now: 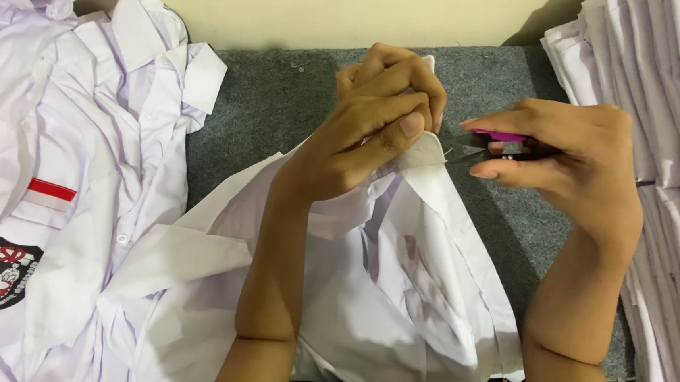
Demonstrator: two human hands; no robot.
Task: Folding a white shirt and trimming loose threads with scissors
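The left hand [379,109] bunches a corner of the white shirt [396,300] in a closed grip, raised above the grey worktop [283,97]. The right hand [568,164] pinches small pink-handled snips [493,144], blades just beside that corner (tips barely visible). Best to keep the cloth taut and cut only thread, clear of the left fingers.

The white shirt [396,300] lies crumpled on the grey bench, 1 edge lifted up. The small thread snips [496,144], pink-handled, point their blades at this edge.
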